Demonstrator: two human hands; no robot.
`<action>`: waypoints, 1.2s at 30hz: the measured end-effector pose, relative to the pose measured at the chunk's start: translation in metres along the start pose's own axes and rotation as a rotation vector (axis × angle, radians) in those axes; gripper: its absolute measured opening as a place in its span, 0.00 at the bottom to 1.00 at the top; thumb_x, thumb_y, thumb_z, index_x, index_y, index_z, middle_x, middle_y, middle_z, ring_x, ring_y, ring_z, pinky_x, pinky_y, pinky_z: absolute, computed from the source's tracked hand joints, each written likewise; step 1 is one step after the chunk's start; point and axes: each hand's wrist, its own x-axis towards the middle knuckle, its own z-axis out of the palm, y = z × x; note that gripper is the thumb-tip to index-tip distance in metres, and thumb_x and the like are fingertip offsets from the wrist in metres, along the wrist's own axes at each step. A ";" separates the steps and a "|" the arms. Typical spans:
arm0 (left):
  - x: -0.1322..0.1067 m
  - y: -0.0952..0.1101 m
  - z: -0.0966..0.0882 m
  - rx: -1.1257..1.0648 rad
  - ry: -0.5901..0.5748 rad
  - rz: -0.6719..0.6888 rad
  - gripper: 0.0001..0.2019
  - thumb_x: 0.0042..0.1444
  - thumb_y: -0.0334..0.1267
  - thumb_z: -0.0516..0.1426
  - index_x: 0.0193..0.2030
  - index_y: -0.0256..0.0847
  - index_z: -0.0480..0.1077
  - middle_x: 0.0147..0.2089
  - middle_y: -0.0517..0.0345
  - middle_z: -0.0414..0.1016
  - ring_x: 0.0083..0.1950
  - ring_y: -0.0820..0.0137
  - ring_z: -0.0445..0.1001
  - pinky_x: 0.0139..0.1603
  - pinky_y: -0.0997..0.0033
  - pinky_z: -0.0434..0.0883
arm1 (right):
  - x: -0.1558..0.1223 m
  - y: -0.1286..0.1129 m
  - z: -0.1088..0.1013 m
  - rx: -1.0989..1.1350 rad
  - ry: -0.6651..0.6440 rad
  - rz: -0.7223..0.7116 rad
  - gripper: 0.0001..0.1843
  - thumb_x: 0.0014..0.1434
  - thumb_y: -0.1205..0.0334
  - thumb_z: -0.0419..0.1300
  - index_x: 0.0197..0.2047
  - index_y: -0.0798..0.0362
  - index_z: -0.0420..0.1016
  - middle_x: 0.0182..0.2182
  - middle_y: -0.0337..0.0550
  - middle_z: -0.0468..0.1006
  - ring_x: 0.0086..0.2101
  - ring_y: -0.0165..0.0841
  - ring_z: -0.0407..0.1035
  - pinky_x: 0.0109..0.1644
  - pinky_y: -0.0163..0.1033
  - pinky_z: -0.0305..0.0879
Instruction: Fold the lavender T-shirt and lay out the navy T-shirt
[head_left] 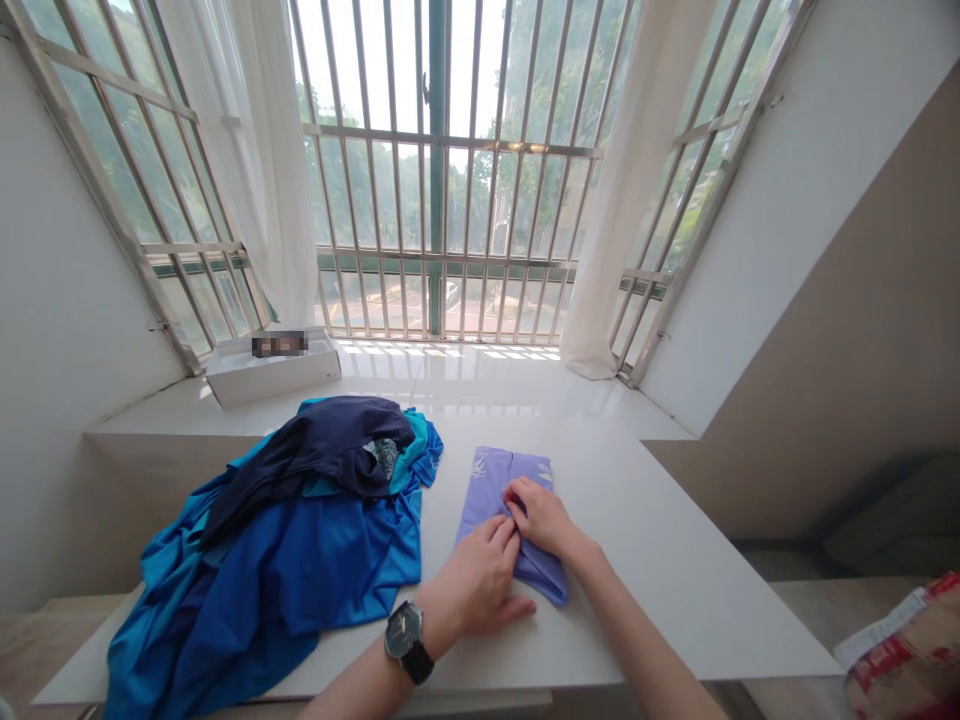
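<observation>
A purple garment (pixel 487 483) with white print near its far end lies folded into a narrow rectangle on the white table. My left hand (pixel 484 575), with a black watch (pixel 405 638) on the wrist, rests on the near part of the fabric, fingers stretched forward and thumb apart. Just beyond it, my right hand (pixel 541 512) has its fingers curled in a pinch on the middle of the garment. The fingertips of both hands are close together. To the left lies a heap of clothes: a blue garment (pixel 337 560) beneath a dark navy one (pixel 315 440).
The white table (pixel 637 590) meets a white window ledge (pixel 465 375). A white open box (pixel 300 375) stands on the ledge's left, its contents blurred out. Barred windows and a white curtain (pixel 607 270) are behind. A red-and-tan package (pixel 911 650) sits at lower right.
</observation>
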 end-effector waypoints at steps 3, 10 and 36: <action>-0.028 0.016 0.005 -0.007 -0.002 0.000 0.44 0.61 0.63 0.49 0.71 0.25 0.52 0.73 0.33 0.49 0.73 0.49 0.49 0.72 0.54 0.51 | -0.015 -0.009 0.001 0.044 -0.011 -0.020 0.07 0.61 0.67 0.53 0.38 0.52 0.72 0.36 0.42 0.76 0.35 0.32 0.70 0.41 0.36 0.62; -0.073 0.026 0.058 0.225 0.154 0.113 0.46 0.57 0.63 0.54 0.70 0.26 0.53 0.71 0.34 0.55 0.71 0.50 0.55 0.67 0.56 0.60 | -0.060 -0.021 0.006 0.309 0.004 -0.043 0.04 0.59 0.65 0.57 0.34 0.51 0.73 0.29 0.38 0.76 0.29 0.30 0.67 0.35 0.35 0.62; -0.100 0.030 0.000 -0.312 0.239 -0.012 0.16 0.59 0.27 0.51 0.50 0.45 0.71 0.45 0.59 0.81 0.43 0.68 0.79 0.44 0.76 0.74 | -0.147 -0.027 -0.014 0.498 -0.068 -0.252 0.45 0.56 0.23 0.36 0.61 0.41 0.70 0.60 0.50 0.71 0.62 0.51 0.61 0.66 0.59 0.54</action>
